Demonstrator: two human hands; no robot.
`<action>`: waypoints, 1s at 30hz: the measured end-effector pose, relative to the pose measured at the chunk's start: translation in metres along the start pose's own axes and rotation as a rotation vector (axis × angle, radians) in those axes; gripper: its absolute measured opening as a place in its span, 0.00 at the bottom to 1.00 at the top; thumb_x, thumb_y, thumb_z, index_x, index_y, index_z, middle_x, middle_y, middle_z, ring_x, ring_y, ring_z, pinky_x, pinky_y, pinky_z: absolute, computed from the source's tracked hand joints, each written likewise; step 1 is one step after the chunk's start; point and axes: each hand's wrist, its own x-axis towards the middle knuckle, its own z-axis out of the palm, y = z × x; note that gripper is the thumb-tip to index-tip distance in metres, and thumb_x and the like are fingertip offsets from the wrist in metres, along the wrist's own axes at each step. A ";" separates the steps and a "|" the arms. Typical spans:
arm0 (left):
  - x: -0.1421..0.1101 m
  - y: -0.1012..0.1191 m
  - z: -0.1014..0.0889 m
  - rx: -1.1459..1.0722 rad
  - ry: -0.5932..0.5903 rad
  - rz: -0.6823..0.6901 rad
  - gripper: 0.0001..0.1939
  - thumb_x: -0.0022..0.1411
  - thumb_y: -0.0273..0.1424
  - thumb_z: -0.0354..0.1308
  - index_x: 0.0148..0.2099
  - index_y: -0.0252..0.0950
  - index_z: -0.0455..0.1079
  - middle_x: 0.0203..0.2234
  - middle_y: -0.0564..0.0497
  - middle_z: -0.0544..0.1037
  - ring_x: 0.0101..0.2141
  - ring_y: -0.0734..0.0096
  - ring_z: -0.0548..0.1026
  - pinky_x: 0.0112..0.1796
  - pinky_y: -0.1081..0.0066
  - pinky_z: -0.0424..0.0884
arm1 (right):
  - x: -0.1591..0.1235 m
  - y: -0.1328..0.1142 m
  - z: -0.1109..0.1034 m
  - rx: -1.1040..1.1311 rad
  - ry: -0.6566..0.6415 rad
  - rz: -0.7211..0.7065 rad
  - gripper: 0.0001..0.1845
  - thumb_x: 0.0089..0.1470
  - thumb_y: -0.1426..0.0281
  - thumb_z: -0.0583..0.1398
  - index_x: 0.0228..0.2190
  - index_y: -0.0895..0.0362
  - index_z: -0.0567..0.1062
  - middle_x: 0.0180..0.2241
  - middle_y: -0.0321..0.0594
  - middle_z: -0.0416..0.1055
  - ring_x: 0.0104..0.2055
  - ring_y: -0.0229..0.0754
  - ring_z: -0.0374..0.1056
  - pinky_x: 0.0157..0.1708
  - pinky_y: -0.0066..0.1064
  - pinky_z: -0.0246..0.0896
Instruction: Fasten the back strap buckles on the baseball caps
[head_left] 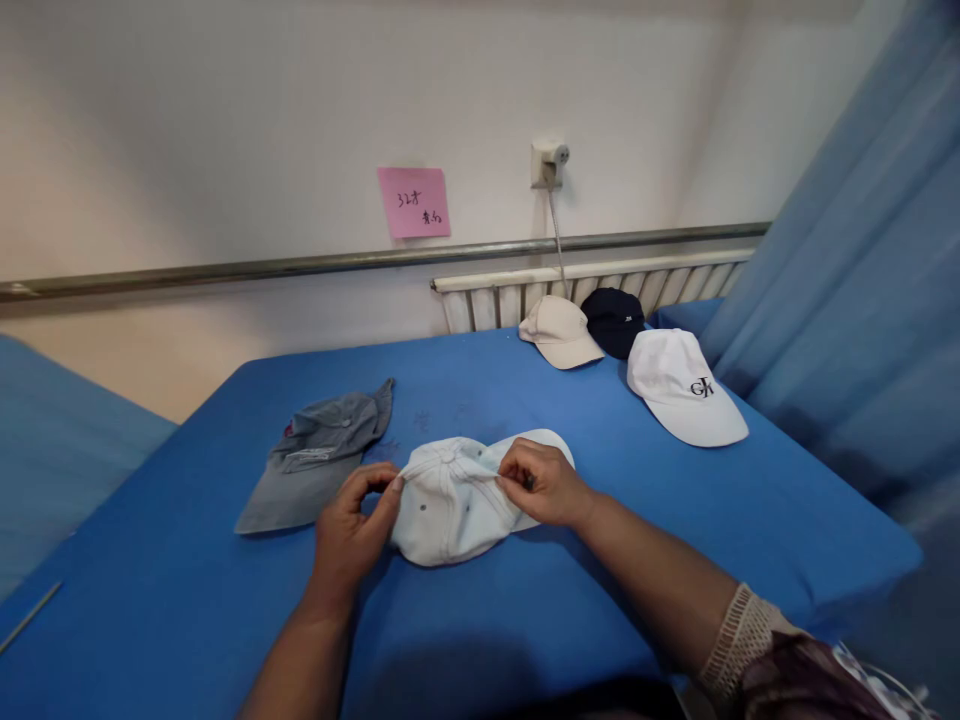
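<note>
A pale blue baseball cap [442, 515] lies on the blue-covered table in front of me, its brim pointing right and its crown creased. My left hand [356, 525] pinches the left edge of the crown between thumb and fingers. With closed fingers, my right hand [544, 482] grips the fabric where crown meets brim, hiding part of the brim. Just left of it rests a grey-blue cap [322, 445], its brim toward the near left and its crown slumped.
At the back right sit a beige cap [561, 330], a navy cap [613, 320] and a white cap with black letters [667, 380]. Behind the blue table [600, 600] are a metal rail [300, 267] and a radiator [510, 300]. Blue curtains [847, 250] hang at the right.
</note>
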 end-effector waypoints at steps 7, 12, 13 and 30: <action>-0.003 0.017 0.007 0.201 0.296 0.122 0.08 0.62 0.35 0.57 0.39 0.36 0.71 0.37 0.48 0.76 0.32 0.69 0.73 0.38 0.68 0.71 | -0.001 0.000 0.002 0.008 0.031 0.005 0.04 0.52 0.76 0.60 0.30 0.54 0.70 0.27 0.34 0.65 0.27 0.35 0.63 0.28 0.27 0.58; -0.023 0.044 0.015 0.400 0.162 0.090 0.15 0.58 0.42 0.61 0.42 0.37 0.70 0.29 0.51 0.75 0.28 0.68 0.72 0.32 0.69 0.68 | -0.001 -0.001 0.006 0.001 0.045 0.001 0.04 0.52 0.75 0.60 0.29 0.55 0.70 0.27 0.34 0.66 0.27 0.35 0.62 0.28 0.27 0.58; -0.026 0.049 0.018 0.434 0.091 0.065 0.16 0.57 0.44 0.62 0.41 0.37 0.71 0.28 0.52 0.75 0.27 0.67 0.73 0.30 0.69 0.67 | -0.001 -0.002 0.006 -0.004 0.046 0.004 0.04 0.53 0.75 0.60 0.29 0.55 0.70 0.27 0.34 0.66 0.27 0.35 0.62 0.28 0.27 0.58; -0.031 0.063 0.026 0.328 -0.039 0.188 0.09 0.63 0.36 0.55 0.31 0.39 0.68 0.21 0.54 0.73 0.23 0.69 0.70 0.29 0.70 0.64 | 0.008 0.017 -0.012 -0.228 0.119 0.207 0.07 0.60 0.68 0.56 0.39 0.56 0.73 0.39 0.45 0.73 0.43 0.44 0.68 0.45 0.35 0.61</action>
